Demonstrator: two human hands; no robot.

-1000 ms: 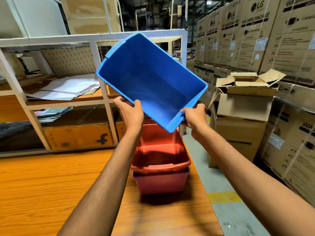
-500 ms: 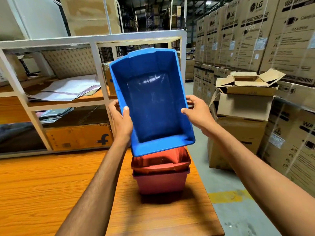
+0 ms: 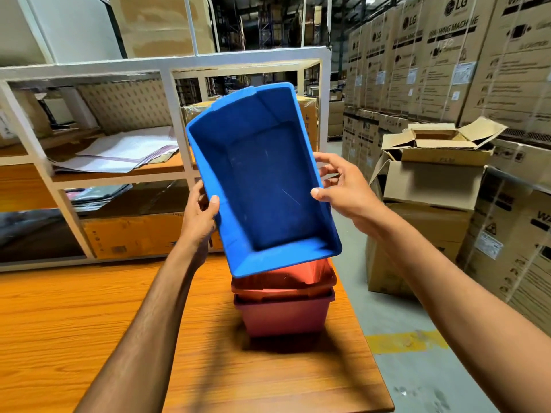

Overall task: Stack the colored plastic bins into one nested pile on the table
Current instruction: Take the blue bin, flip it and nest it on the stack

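The blue bin (image 3: pixel 265 186) hangs tilted in the air, its open side facing the camera, its lower edge just above the red bin (image 3: pixel 283 283). The left hand (image 3: pixel 198 219) clamps the bin's left rim, thumb inside, fingers behind. The right hand (image 3: pixel 343 189) holds the right rim, thumb on the edge, other fingers spread behind it. Below the fingers, the red bin sits nested in a pink bin (image 3: pixel 283 318) on the table (image 3: pixel 59 323).

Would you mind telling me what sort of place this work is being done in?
Most likely a warehouse or stockroom: tall stacks of washing machine cartons line the right side, open cardboard boxes sit on the floor, and a white storage rack stands behind the wooden table.
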